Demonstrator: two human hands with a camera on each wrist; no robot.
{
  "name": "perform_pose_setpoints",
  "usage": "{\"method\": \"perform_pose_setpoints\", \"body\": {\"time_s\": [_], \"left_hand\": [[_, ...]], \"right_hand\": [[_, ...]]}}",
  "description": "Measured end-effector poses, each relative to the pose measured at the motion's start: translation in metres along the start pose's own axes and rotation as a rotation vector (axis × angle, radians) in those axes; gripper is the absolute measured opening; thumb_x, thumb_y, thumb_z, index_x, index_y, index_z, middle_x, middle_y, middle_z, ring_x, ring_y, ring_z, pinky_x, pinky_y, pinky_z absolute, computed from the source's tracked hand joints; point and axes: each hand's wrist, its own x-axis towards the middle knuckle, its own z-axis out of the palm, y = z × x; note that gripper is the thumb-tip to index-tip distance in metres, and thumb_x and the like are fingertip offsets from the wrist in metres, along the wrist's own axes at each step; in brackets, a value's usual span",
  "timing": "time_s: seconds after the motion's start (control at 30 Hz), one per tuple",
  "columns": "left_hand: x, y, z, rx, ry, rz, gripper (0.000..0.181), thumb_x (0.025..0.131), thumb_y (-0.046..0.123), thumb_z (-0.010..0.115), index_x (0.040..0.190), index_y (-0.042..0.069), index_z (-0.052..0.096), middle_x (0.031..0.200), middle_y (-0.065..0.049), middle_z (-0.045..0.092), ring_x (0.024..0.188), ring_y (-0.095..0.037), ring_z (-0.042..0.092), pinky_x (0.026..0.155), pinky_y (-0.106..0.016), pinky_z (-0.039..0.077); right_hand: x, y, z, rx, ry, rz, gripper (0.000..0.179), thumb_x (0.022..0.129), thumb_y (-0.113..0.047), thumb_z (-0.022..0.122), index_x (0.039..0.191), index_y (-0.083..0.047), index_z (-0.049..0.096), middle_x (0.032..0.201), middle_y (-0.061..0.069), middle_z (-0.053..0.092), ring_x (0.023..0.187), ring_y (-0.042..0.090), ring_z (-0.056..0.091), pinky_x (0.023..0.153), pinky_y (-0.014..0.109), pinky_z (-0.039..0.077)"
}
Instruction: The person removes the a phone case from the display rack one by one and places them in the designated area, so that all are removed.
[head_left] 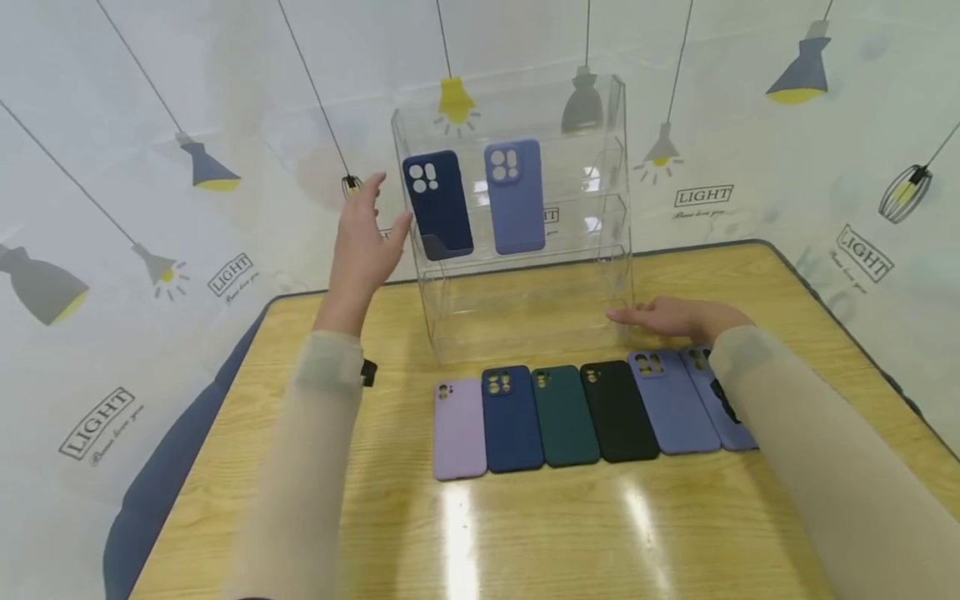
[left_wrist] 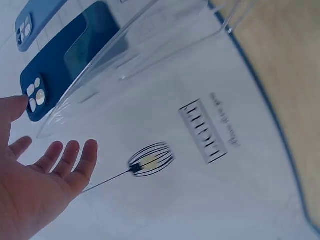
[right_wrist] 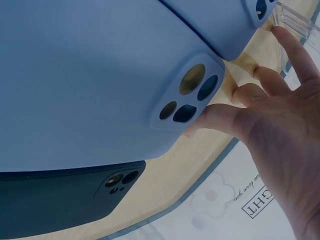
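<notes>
A clear acrylic tiered display stand stands at the back of the table. On its upper tier a dark blue phone case leans at the left, with a periwinkle phone case beside it. My left hand is raised by the stand's left edge, fingers spread and loosely bent, nothing in them; the left wrist view shows its thumb near the dark blue case's camera cutouts. Low at the stand's right corner, my right hand reaches with extended fingers. Whether its fingertip touches the acrylic, I cannot tell.
In front of the stand lies a row of phone cases: lilac, dark blue, green, black and periwinkle. Another periwinkle case lies partly under my right forearm. A lamp-patterned wall covering is behind.
</notes>
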Motion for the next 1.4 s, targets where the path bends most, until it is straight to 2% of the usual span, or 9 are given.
{"method": "perform_pose_setpoints", "body": {"time_s": [0.1,0.23,0.37,0.5,0.63,0.8,0.9,1.23,1.4], "left_hand": [[0.016,0.013,-0.014,0.1,-0.035,0.027,0.066,0.111,0.038,0.056,0.169,0.027,0.028,0.167,-0.016,0.037,0.149,-0.038,0.046,0.12,-0.055,0.046],[0.029,0.023,-0.023,0.21,-0.122,-0.016,0.07,0.111,0.039,0.054,0.171,0.035,0.019,0.172,-0.015,0.027,0.153,-0.04,0.042,0.113,-0.058,0.051],[0.035,0.025,-0.023,0.29,-0.199,-0.038,0.072,0.111,0.039,0.053,0.172,0.034,0.016,0.173,-0.016,0.024,0.143,-0.041,0.051,0.104,-0.057,0.055],[0.036,0.024,-0.02,0.314,-0.222,-0.034,0.071,0.112,0.037,0.053,0.172,0.032,0.017,0.172,-0.017,0.025,0.131,-0.041,0.058,0.097,-0.055,0.057],[0.035,0.018,-0.014,0.326,-0.16,0.006,0.066,0.112,0.036,0.052,0.171,0.03,0.023,0.17,-0.015,0.031,0.139,-0.04,0.053,0.096,-0.055,0.058],[0.031,0.015,-0.005,0.346,0.0,0.144,0.053,0.113,0.035,0.053,0.163,0.02,0.043,0.157,-0.014,0.048,0.138,-0.038,0.052,0.096,-0.054,0.06],[0.027,0.014,-0.003,0.326,0.067,0.178,0.048,0.112,0.032,0.056,0.156,0.014,0.051,0.15,-0.014,0.058,0.134,-0.037,0.055,0.097,-0.054,0.06],[0.025,0.021,-0.006,0.21,0.112,0.186,0.042,0.108,0.019,0.063,0.149,0.009,0.058,0.124,-0.013,0.076,0.114,-0.038,0.067,0.089,-0.052,0.059],[0.023,0.021,-0.006,0.145,0.123,0.218,0.04,0.106,0.016,0.064,0.145,0.007,0.059,0.112,-0.016,0.077,0.104,-0.038,0.069,0.089,-0.051,0.057]], "right_hand": [[-0.001,0.001,-0.001,-0.003,-0.007,0.005,0.123,0.093,-0.092,0.036,0.171,-0.003,0.003,0.175,0.032,0.003,0.159,0.059,0.009,0.126,0.077,0.018],[0.0,0.001,0.002,0.006,-0.014,-0.033,0.119,0.094,-0.091,0.036,0.171,-0.011,-0.009,0.177,0.028,-0.006,0.16,0.058,0.005,0.126,0.079,0.016],[0.003,0.001,0.007,-0.032,0.022,-0.112,0.111,0.099,-0.085,0.036,0.169,-0.021,-0.019,0.178,0.024,-0.012,0.161,0.057,0.007,0.126,0.079,0.017],[0.004,0.0,0.009,-0.138,0.089,-0.132,0.108,0.1,-0.085,0.03,0.169,-0.017,-0.018,0.177,0.028,-0.008,0.158,0.06,0.014,0.125,0.079,0.019],[0.005,-0.001,0.009,-0.219,0.129,-0.14,0.107,0.1,-0.086,0.026,0.17,-0.017,-0.016,0.176,0.03,0.001,0.154,0.061,0.025,0.123,0.079,0.022],[0.006,-0.001,0.006,-0.284,0.167,-0.155,0.109,0.099,-0.087,0.03,0.17,-0.019,-0.016,0.172,0.032,0.023,0.15,0.059,0.037,0.121,0.079,0.028],[0.007,-0.006,0.007,-0.297,0.185,-0.158,0.115,0.097,-0.088,0.035,0.171,-0.014,-0.013,0.167,0.034,0.033,0.15,0.057,0.039,0.122,0.076,0.03],[0.008,-0.011,0.007,-0.308,0.23,-0.159,0.125,0.097,-0.087,0.039,0.167,-0.001,-0.017,0.155,0.037,0.049,0.145,0.057,0.047,0.12,0.073,0.036],[0.012,-0.012,0.01,-0.272,0.227,-0.165,0.12,0.098,-0.086,0.037,0.167,-0.007,-0.023,0.158,0.037,0.046,0.148,0.056,0.043,0.123,0.071,0.034]]}}
